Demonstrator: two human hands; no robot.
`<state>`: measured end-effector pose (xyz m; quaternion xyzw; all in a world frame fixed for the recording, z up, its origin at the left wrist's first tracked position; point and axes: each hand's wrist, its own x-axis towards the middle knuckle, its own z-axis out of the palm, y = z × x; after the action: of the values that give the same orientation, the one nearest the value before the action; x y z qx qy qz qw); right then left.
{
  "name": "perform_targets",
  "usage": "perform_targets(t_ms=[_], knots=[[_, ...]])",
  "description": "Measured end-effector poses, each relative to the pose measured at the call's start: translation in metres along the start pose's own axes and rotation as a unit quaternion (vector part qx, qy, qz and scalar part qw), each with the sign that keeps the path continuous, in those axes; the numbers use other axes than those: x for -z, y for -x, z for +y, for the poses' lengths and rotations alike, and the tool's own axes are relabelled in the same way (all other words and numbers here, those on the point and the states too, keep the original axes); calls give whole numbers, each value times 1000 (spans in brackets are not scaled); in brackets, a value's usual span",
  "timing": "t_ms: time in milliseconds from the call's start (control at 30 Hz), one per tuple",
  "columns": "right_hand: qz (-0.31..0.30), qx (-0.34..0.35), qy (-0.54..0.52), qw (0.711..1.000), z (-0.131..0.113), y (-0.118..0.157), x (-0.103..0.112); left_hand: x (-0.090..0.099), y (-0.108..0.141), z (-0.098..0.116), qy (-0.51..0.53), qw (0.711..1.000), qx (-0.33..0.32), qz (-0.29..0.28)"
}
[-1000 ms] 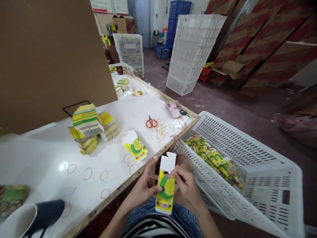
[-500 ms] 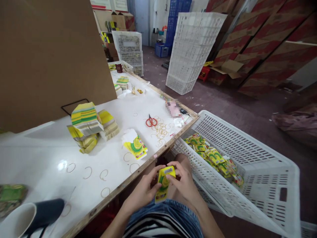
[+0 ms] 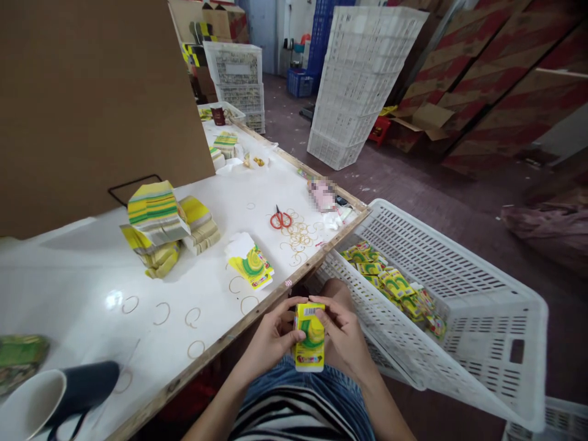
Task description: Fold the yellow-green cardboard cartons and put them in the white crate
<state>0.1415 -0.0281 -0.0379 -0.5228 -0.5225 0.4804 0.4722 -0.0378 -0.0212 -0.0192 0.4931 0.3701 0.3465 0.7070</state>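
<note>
Between both hands, over my lap, I hold a small yellow and green carton [image 3: 310, 355] with a barcode near its top. My left hand [image 3: 278, 327] grips its left edge, thumb on the front face. My right hand [image 3: 342, 331] pinches the top right corner, thumb near the barcode. The fingers behind the carton are partly hidden. On the white table [image 3: 184, 361] just ahead lies a small pile of flat cartons [image 3: 252, 263] of the same print. Farther left sit stacked bundles of flat cartons [image 3: 156, 211].
Red-handled scissors [image 3: 281, 219] lie beside loose rubber bands [image 3: 298, 233]. A dark mug [image 3: 87, 389] lies at the near left. To my right a white crate [image 3: 482, 343] holds many yellow cartons [image 3: 399, 291]. Cardboard [image 3: 101, 110] stands upright at the left; stacked white crates [image 3: 362, 86] stand behind.
The carton has turned from a tilted, angled pose to upright, its front face now squarely toward me. Both hands keep hold of it. The view has shifted slightly.
</note>
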Motion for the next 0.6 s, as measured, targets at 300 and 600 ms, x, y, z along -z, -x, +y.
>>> perform_targets(t_ms=[300,600], knots=[[339,18,-222,914,8,-18,18,42,-22,5,-392,880,-116,242],[73,46,163,983,19,-84,-74,64,-27,-26,-440,868,-98,208]])
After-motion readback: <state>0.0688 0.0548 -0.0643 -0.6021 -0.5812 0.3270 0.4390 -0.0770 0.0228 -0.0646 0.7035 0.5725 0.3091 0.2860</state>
